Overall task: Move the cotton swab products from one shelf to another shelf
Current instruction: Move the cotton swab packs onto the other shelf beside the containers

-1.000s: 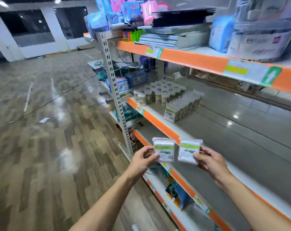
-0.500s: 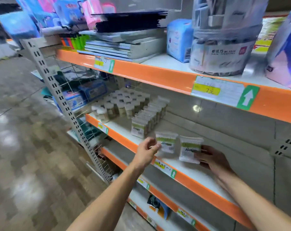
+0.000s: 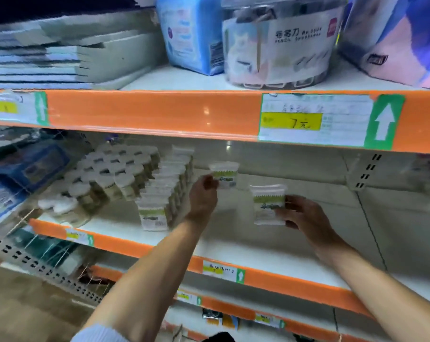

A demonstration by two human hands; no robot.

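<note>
My left hand (image 3: 204, 193) pinches a small white cotton swab packet with a green label (image 3: 225, 175), held above the middle shelf (image 3: 246, 253) just right of a row of the same packets (image 3: 164, 193). My right hand (image 3: 302, 215) grips a second, identical packet (image 3: 269, 206), farther right and nearer to me, over bare shelf surface. Left of the packet row stand several round cotton swab jars with white lids (image 3: 105, 176).
The orange-edged upper shelf (image 3: 159, 112) overhangs the hands and carries stacked flat boxes (image 3: 61, 58), a blue pack (image 3: 191, 35) and a clear tub (image 3: 280, 43). Blue packages behind wire mesh (image 3: 24, 174) lie at the left. A lower shelf (image 3: 221, 307) sits below.
Both hands have carried their packets up from in front of the shelves and into the middle shelf. The left packet now sits deeper, beside the row. The view has closed in.
</note>
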